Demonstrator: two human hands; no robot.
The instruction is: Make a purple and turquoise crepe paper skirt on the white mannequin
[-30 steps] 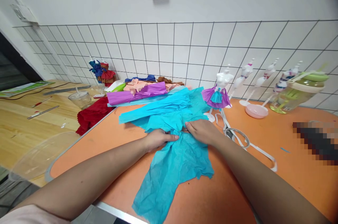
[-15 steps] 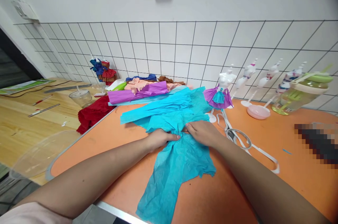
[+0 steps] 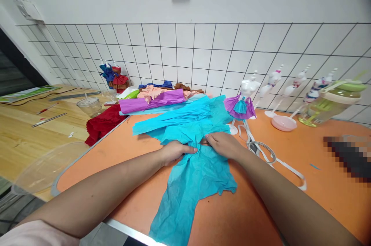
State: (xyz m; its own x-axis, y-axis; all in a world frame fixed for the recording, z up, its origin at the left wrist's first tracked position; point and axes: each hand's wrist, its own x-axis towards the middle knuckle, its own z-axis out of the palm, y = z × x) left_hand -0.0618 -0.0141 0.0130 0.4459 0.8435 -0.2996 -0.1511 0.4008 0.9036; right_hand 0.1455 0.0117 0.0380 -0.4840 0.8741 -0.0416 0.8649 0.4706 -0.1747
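Turquoise crepe paper lies over the orange table and is bunched into a narrow waist at its middle. My left hand is closed on that waist, its thumb lying across the gathers. Just right of it, my right hand is closed, with a thin dark strand running between the paper and its fingers. Whether the strand is thread or wire I cannot tell. Behind the hands lies a pleated turquoise strip.
A white doll torso in a purple and turquoise paper skirt stands behind right. Nearby are a tape roll, a pink dish and a green-lidded jug. Purple paper and red paper lie left.
My right hand has shifted slightly right, and the dark strand between it and the gathered paper shows more clearly. My left hand keeps its hold.
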